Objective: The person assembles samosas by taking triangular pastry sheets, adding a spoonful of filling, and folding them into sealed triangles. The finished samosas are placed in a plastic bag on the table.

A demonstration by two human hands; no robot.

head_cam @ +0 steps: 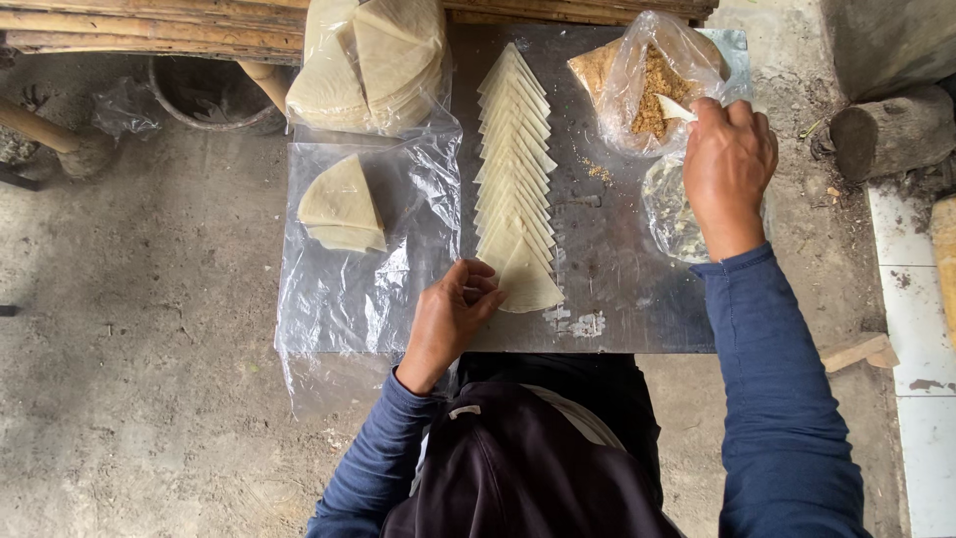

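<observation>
On the left of the metal bench (617, 289), a clear plastic sheet (339, 289) carries a small stack of folded dough wrappers (341, 207), with a fuller bag of wrappers (373, 60) at the far edge. Down the middle runs an overlapping row of wrapper triangles (513, 169); the left hand (448, 319) pinches the nearest one with curled fingers (486, 297). At far right, the right hand (727, 164) grips a pale spoon (675, 108) dipped into an open bag of brown crumbly filling (652, 85).
</observation>
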